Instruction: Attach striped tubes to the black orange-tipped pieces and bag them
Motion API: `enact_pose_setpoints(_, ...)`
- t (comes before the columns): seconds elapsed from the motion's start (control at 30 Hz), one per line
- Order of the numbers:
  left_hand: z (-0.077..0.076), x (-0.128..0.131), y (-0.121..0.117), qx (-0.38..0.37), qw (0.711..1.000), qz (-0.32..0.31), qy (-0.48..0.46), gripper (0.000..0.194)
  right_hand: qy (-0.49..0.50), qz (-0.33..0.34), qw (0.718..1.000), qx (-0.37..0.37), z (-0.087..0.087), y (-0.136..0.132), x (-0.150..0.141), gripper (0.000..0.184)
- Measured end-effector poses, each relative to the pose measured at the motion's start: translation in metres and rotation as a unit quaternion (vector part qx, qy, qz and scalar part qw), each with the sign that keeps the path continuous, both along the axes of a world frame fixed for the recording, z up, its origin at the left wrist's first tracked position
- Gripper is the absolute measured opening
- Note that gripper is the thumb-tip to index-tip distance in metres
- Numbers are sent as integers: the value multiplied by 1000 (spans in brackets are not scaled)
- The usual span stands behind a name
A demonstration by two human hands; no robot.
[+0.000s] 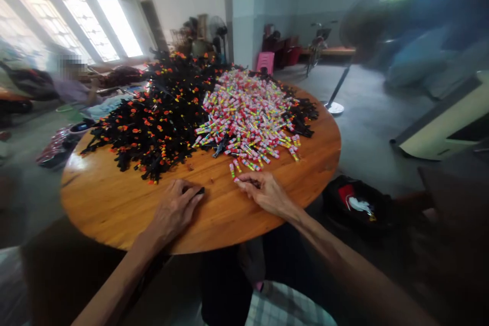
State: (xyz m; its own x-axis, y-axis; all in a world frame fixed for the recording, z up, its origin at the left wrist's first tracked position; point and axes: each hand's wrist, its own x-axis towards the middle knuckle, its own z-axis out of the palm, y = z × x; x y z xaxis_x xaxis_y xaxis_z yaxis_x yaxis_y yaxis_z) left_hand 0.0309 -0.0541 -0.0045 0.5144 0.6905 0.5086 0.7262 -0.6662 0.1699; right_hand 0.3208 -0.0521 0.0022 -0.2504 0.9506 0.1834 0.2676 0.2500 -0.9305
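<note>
On the near edge of the round wooden table, my left hand [176, 211] is closed around a black plastic piece [200, 191], most of it hidden by the fingers. My right hand [266, 192] pinches a small colourful tube [236, 180] between thumb and fingertips, at the near side of the tube pile. That pile of small pink, white, yellow and green tubes [250, 112] covers the table's middle right. Left of it and behind lies a large heap of black plastic pieces [153, 117] with orange and yellow tips; their exact kind is unclear.
The wooden table [114, 204] has bare wood along its near side. A black bag or bin [359, 209] with items inside stands on the floor at right. Beyond are a standing fan [340, 84], a pink stool [265, 62] and a bicycle [316, 48]. Another person [72, 84] sits at far left.
</note>
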Motion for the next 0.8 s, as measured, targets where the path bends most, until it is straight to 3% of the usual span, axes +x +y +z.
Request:
enact_pose_setpoints(0.1,6,19,-7,-17,999,-9,-40,17,51,45,996,-54,-1,5,-10,33)
enact_pose_setpoints(0.23,8,34,-13,-51,997,-25,-61,17,52,51,997,-23,-3,8,-22,29)
enact_pose_setpoints(0.43,3,34,-11,-40,996,-50,-66,18,-24,57,998,-1,-7,8,-28,22)
enact_pose_setpoints(0.8,-2,33,-10,-19,998,-60,-28,19,-22,79,997,-5,-8,7,-30,22)
